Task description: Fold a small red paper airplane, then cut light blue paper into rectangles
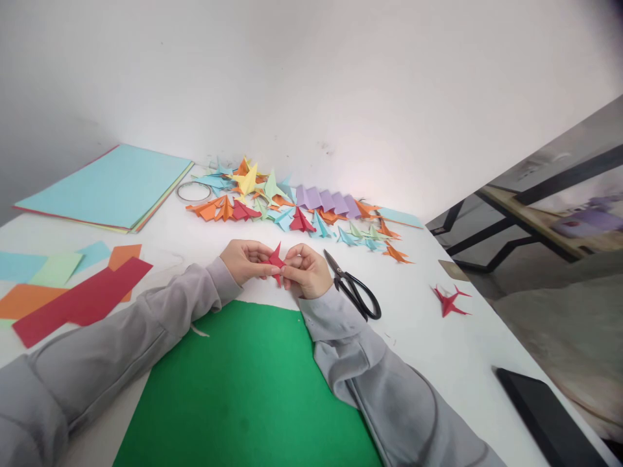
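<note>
My left hand [244, 260] and my right hand [307, 268] meet over the white table [428, 337], both pinching a small red folded paper piece [276, 261] between their fingertips. The piece has pointed tips sticking up and down. Both hands hover just beyond the far edge of a large green paper sheet [248, 389]. Grey sleeves cover both forearms. Black scissors [354, 287] lie just right of my right hand.
A pile of several colourful folded paper figures [292, 204] lies behind the hands, with a tape ring [194, 191]. A stack of coloured sheets [107, 188] sits far left, cut paper scraps [73, 288] at left, a finished red figure [450, 301] at right, a dark tablet [545, 415] near right.
</note>
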Tool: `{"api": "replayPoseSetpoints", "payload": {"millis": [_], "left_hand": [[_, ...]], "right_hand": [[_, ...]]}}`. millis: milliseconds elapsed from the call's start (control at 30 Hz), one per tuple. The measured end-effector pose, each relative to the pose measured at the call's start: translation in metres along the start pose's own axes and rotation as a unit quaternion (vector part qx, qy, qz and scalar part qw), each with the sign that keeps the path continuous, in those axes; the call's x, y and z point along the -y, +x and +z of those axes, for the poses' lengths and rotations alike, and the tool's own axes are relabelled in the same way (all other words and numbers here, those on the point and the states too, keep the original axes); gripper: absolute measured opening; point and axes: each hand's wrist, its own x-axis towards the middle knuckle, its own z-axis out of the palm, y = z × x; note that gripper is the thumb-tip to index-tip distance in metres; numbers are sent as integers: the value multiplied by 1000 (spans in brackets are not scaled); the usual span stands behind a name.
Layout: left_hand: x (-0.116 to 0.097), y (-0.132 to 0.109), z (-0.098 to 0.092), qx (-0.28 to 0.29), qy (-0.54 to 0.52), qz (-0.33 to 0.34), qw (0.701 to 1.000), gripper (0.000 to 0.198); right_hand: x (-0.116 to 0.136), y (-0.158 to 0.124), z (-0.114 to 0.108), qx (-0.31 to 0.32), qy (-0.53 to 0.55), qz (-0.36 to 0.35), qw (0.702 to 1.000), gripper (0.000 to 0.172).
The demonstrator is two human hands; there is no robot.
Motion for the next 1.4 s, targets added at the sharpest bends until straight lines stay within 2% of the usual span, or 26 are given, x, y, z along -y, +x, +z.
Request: {"api": "replayPoseSetpoints", "payload": {"millis": [267,567,700,867,1100,1400], "left_hand": [[-4,-1,-2,5,18,-26,999,46],[-8,3,-6,18,-1,-71,997,47],[-7,4,-7,23,-7,-66,998,46],[-6,3,-7,30,-5,-59,998,43],[-6,4,-7,22,-5,-55,998,41],[-4,4,-6,22,-15,-53,998,36]], "right_hand": [[8,-8,10,-38,4,-6,999,23],[10,-9,11,-59,1,-1,998,24],[10,-9,11,-63,-13,-5,998,28],[9,-9,9,-56,-26,1,998,28],[8,-7,5,-25,-2,-8,1000,18],[9,-8,6,-31,8,9,999,12]]}}
